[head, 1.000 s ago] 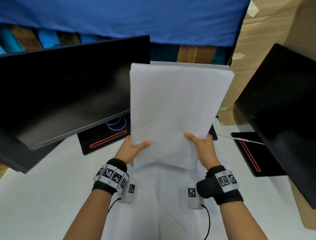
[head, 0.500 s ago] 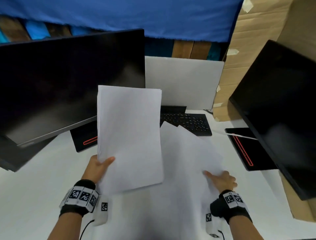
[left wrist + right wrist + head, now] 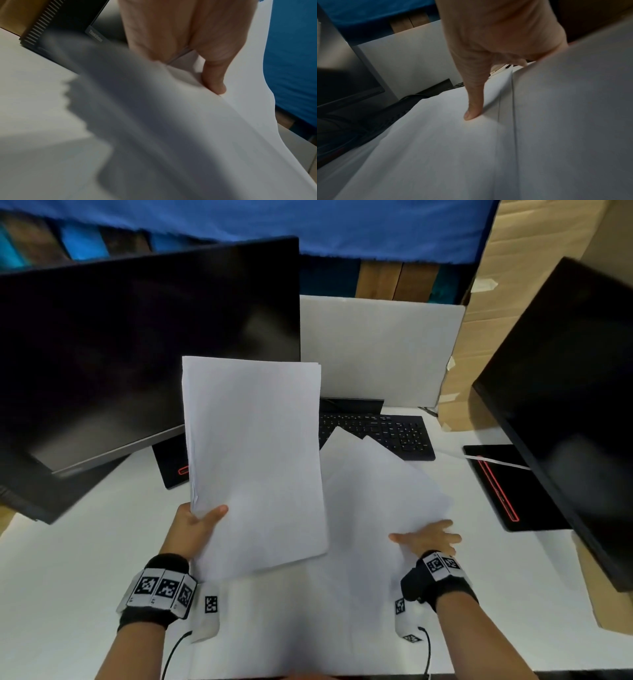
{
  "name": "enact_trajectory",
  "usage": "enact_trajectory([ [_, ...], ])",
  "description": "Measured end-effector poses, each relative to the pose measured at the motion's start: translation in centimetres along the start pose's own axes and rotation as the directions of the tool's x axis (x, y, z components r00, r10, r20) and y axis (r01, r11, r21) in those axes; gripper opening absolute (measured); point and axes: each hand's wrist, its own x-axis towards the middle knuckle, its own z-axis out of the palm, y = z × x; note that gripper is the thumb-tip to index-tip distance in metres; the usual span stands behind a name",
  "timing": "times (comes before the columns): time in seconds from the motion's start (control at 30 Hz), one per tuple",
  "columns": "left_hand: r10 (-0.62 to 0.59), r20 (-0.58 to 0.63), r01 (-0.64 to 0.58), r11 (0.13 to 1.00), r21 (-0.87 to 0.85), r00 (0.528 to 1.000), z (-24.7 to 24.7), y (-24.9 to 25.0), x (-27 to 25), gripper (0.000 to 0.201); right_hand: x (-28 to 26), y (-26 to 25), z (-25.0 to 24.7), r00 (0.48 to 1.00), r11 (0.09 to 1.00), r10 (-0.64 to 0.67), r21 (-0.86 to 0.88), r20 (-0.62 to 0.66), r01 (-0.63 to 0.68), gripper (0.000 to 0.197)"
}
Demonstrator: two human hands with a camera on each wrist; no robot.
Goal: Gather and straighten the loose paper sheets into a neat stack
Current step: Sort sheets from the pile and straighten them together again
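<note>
My left hand (image 3: 202,522) grips the lower left corner of a squared stack of white sheets (image 3: 253,467) and holds it tilted up above the white table (image 3: 68,577). In the left wrist view the thumb (image 3: 214,81) lies on the stack (image 3: 188,121), with the fingers hidden behind it. Several loose sheets (image 3: 376,491) lie fanned out on the table to the right, partly over the keyboard. My right hand (image 3: 428,539) rests palm down on their right edge, and its thumb (image 3: 473,108) presses on the loose sheets (image 3: 436,135).
A dark monitor (image 3: 147,337) leans over the left, with its base (image 3: 171,470) by the stack. Another monitor (image 3: 565,405) and its base (image 3: 496,484) stand at the right. A black keyboard (image 3: 387,433) and a white board (image 3: 376,347) lie behind. Cardboard (image 3: 534,251) rises at the back right.
A second ago both hands held the stack upright. The right hand let go and dropped onto the loose sheets, and the left hand carried the stack leftward and lower.
</note>
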Motion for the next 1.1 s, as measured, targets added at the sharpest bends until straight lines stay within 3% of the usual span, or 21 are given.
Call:
enact_trajectory([
  [0.13, 0.009, -0.002, -0.009, 1.000, -0.028, 1.000, 0.0, 0.3, -0.2, 0.024, 0.3, 0.0, 0.7, 0.999, 0.978, -0.030, 0.207, 0.045, 0.020, 0.110],
  [0.27, 0.012, 0.018, -0.012, 0.999, -0.039, 1.000, 0.3, 0.3, 0.0, 0.025, 0.4, 0.1, 1.1, 0.994, 0.949, -0.107, 0.302, 0.036, 0.091, 0.052],
  [0.33, 0.016, 0.026, -0.015, 0.999, -0.036, 1.000, 0.4, 0.2, 0.1, 0.027, 0.4, 0.4, 1.1, 0.985, 0.914, -0.171, 0.376, 0.011, 0.155, 0.037],
  [0.47, 0.010, 0.018, -0.009, 0.999, -0.050, 1.000, 0.1, -0.2, 0.5, 0.032, 0.0, 0.9, -0.5, 0.960, 0.820, -0.275, 0.506, -0.058, 0.266, 0.034],
  [0.6, 0.011, -0.002, -0.011, 0.997, -0.082, 1.000, -0.1, -0.2, 0.8, 0.030, -0.4, 1.1, -2.9, 0.913, 0.750, -0.384, 0.532, -0.136, 0.394, 0.036],
  [0.77, 0.007, -0.010, -0.008, 0.993, -0.117, 1.000, 0.0, -0.1, 1.4, 0.036, -1.1, 0.9, -4.9, 0.856, 0.689, -0.502, 0.543, -0.120, 0.480, 0.034],
  [0.9, 0.010, 0.000, -0.010, 0.992, -0.127, 1.000, 0.5, 0.2, 1.6, 0.037, -0.7, 0.7, -5.3, 0.866, 0.763, -0.500, 0.468, -0.010, 0.446, 0.040],
  [1.0, 0.014, 0.006, -0.013, 0.991, -0.133, 1.000, 1.0, 0.5, 1.5, 0.036, 0.0, 0.4, -4.2, 0.878, 0.833, -0.461, 0.403, 0.126, 0.379, 0.043],
  [1.1, 0.014, 0.017, -0.012, 0.991, -0.134, 1.000, 1.1, 0.5, 1.5, 0.036, 0.6, 0.6, -2.2, 0.909, 0.873, -0.381, 0.390, 0.168, 0.294, 0.042],
])
